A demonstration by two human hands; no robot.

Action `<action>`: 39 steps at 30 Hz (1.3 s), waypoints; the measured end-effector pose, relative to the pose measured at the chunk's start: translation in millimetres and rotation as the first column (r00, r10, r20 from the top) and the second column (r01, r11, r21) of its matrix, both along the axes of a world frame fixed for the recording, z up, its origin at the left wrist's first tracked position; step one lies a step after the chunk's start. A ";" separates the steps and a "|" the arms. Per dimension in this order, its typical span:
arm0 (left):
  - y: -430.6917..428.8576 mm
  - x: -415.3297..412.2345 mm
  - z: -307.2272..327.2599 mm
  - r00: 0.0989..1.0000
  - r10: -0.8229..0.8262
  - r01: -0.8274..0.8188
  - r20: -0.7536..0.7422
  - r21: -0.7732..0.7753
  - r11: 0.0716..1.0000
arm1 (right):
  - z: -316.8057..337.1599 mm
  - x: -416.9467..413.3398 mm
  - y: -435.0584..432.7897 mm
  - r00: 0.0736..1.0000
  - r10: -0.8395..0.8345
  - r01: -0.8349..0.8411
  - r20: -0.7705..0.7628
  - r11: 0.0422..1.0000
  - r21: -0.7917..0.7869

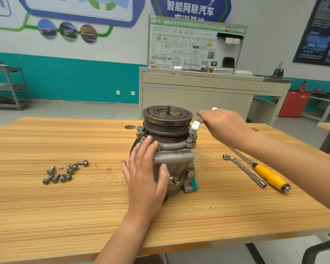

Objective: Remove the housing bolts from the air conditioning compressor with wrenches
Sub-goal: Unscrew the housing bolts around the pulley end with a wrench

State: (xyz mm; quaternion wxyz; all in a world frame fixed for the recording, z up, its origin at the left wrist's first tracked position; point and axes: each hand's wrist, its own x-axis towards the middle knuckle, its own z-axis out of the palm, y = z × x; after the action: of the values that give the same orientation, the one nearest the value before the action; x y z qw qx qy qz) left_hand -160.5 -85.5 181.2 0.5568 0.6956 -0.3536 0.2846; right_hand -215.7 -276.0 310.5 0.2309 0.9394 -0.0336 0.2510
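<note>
While our right hand (223,126) grips the wrench (195,126), the flat fingers (147,143) of our left hand (145,172) may let the compressor (171,161) tip.

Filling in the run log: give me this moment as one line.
left hand: pressed flat on compressor | right hand: grips wrench at upper flange | loose bolts: on table, left of compressor
</note>
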 end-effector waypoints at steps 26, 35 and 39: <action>-3.1 -2.7 0.6 1.000 0.017 -0.017 0.001 -0.025 1.000 | 8.5 -71.1 115.4 0.833 -0.414 0.406 -0.367 0.908 -0.101; -3.4 -3.8 1.4 1.000 0.002 -0.003 -0.022 -0.027 1.000 | 33.6 -68.8 76.5 0.877 -0.359 0.270 -0.319 0.918 -0.292; -1.9 -2.8 0.4 1.000 -0.004 0.004 -0.022 -0.023 1.000 | 26.5 -46.3 37.3 0.922 -0.300 0.217 -0.243 0.923 -0.317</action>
State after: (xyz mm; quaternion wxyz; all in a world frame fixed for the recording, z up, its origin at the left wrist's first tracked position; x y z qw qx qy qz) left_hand -163.2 -87.5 181.6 0.5691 0.6916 -0.3457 0.2797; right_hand -262.0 -238.7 337.0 0.3974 0.9098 -0.0884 0.0814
